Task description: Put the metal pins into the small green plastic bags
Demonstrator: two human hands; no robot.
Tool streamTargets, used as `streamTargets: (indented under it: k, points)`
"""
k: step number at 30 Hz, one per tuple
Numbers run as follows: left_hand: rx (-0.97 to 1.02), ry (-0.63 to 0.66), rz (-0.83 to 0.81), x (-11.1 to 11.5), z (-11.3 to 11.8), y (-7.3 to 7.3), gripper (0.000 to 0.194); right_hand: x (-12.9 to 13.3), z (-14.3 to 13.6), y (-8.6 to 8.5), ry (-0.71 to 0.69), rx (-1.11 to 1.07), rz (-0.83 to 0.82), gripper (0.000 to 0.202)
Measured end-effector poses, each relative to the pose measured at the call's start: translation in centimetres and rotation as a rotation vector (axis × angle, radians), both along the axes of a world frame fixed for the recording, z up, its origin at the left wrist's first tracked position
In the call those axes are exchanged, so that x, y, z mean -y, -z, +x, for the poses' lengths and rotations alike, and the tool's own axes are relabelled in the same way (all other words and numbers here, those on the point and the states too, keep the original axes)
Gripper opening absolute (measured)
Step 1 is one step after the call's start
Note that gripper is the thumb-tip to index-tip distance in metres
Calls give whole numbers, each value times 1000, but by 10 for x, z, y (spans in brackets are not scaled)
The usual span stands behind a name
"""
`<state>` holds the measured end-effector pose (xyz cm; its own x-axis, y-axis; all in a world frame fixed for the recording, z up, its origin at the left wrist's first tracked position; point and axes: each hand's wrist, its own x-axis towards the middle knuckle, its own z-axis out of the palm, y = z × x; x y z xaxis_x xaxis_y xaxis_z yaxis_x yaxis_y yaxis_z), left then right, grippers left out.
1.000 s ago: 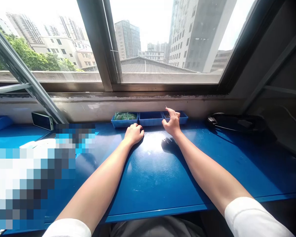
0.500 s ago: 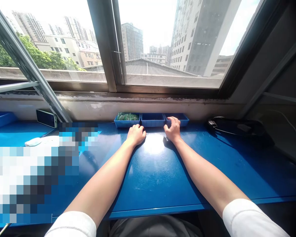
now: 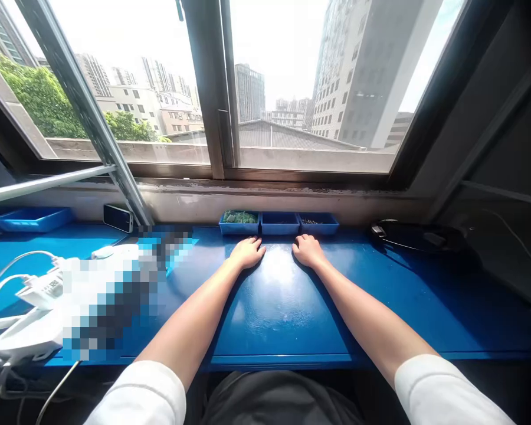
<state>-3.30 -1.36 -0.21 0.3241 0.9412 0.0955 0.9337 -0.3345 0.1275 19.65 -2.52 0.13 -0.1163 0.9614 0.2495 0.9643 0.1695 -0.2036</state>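
My left hand [image 3: 246,254] rests on the blue tabletop [image 3: 283,319], fingers forward and thumb apart, holding nothing. To its right, my right hand [image 3: 308,251] lies palm down on the same surface, also empty, its fingers loosely bent and thumb apart. Just beyond the hands, three small blue bins stand in a row against the wall. Green circuit boards [image 3: 241,217] fill the left bin [image 3: 239,228]. Nothing can be made out inside the middle bin [image 3: 280,228]. Small thin parts [image 3: 312,222] lie in the right bin [image 3: 321,228].
A white power strip [image 3: 26,339] with plugs and cables is at the left, beside a blurred patch. Behind it are a phone [image 3: 118,218] and a blue tray [image 3: 38,221]. A black object [image 3: 418,236] lies at the back right, and a metal post [image 3: 92,118] rises on the left.
My right hand has come down and back from the right bin onto the table. My left hand stays on the tabletop. The view has shifted, showing more of the left side.
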Motion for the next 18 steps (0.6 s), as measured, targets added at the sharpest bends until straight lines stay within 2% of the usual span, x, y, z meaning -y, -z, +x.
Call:
streamTargets:
  k: [4, 8, 11, 14, 18]
  points:
    - [23, 34, -97, 6, -12, -1, 70, 17, 13, 3, -121, -53, -71, 51]
    - [88, 23, -53, 17, -19, -5, 64, 28, 28, 1, -170, -238, -48, 37]
    - [112, 48, -54, 23, -21, -9, 61, 28, 32, -1, -102, -350, -52, 32]
    - [110, 56, -53, 26, -21, -13, 58, 25, 31, -1, -21, -258, -3, 29]
    - [78, 59, -52, 26, -18, -14, 57, 23, 29, -1, 134, -141, -22, 41]
